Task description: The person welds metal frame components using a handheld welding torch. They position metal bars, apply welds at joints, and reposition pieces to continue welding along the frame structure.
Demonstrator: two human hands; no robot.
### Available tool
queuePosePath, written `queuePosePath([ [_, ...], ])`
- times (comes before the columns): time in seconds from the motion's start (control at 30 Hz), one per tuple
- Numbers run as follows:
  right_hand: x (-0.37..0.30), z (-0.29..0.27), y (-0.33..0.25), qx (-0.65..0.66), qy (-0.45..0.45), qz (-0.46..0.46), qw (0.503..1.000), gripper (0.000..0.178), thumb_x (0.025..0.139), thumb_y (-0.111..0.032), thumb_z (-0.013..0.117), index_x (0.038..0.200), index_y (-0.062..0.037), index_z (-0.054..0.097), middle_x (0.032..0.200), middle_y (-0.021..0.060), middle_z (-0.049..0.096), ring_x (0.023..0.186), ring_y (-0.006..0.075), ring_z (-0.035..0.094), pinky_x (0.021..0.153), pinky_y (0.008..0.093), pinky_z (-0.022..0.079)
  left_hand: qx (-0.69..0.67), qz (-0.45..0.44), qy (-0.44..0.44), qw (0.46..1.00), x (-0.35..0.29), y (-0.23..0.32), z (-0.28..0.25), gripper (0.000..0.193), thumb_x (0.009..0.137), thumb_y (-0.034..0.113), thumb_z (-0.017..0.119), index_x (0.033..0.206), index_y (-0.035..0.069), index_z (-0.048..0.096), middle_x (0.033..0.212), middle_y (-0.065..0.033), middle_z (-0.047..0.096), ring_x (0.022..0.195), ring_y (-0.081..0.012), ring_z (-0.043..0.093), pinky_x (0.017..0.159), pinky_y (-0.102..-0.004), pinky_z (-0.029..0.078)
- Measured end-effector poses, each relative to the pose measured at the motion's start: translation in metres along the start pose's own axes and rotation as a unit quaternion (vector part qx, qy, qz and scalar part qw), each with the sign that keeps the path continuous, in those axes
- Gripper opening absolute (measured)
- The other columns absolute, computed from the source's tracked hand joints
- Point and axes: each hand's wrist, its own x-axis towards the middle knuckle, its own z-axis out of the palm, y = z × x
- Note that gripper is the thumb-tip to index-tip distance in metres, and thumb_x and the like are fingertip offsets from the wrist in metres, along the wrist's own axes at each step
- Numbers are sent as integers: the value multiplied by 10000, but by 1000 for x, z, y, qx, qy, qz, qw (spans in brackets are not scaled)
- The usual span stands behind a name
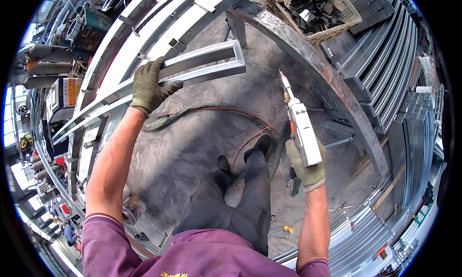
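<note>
My left hand (150,85), in a dark green work glove, grips the upper bar of a long rectangular frame of grey steel tube (211,60) that runs from the left up toward the middle. My right hand (308,166), also gloved, holds a white hand-held welding gun (302,125) with its thin nozzle (285,82) pointing up, a short way right of the frame's closed end. A hose and a red cable (211,111) snake across the concrete floor behind my legs and black shoes (243,154).
A curved rusty steel bench edge (327,70) runs along the right, with stacked grey steel tubes (394,60) beyond. A plastic crate of dark metal pieces (317,12) sits at the top. More steel frames (144,31), gas cylinders (43,67) and machines (62,96) stand left.
</note>
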Motion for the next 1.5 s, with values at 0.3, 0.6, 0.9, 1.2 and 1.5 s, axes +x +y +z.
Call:
queuePosePath([
  [0.3, -11, 55, -13, 68, 7, -30, 997, 255, 942, -66, 808, 1185, -27, 740, 982, 60, 755, 816, 148, 690, 758, 333, 576, 20, 23, 31, 999, -22, -30, 10, 940, 801, 698, 846, 1448, 65, 590, 1299, -161, 679, 1223, -378, 630, 1074, -506, 467],
  [0.6, 46, 88, 10, 141, 11, 12, 990, 247, 906, -19, 824, 1135, 14, 738, 985, 91, 773, 832, 188, 737, 779, 340, 601, -45, -4, 6, 999, -53, -82, -10, 738, 883, 566, 819, 1375, 43, 645, 1259, -196, 688, 1196, -390, 639, 1053, -479, 479],
  [0.9, 136, 131, -3, 218, 8, -66, 974, 231, 989, -73, 773, 1211, -23, 730, 980, -7, 681, 783, 67, 584, 669, 252, 494, -25, -40, 184, 982, -57, -88, 21, 316, 1062, 340, 652, 1144, 51, 750, 1067, -190, 750, 1026, -401, 694, 952, -493, 513],
  [1.2, 116, 235, 75, 312, 80, -231, 918, 268, 1021, -37, 750, 1285, -32, 710, 1067, 1, 717, 880, 66, 636, 760, 242, 541, -93, -68, 182, 977, -43, -96, 24, 408, 1108, 343, 622, 1175, -33, 764, 1021, -200, 777, 931, -301, 746, 882, -417, 563],
  [1.5, 71, 268, 121, 405, 69, -138, 901, 209, 995, -47, 783, 1198, -24, 737, 1006, 14, 724, 813, 88, 650, 691, 248, 524, -72, -87, 194, 974, -44, -111, 29, 483, 1127, 414, 593, 1107, -23, 796, 897, -168, 777, 830, -180, 710, 816, -388, 561],
])
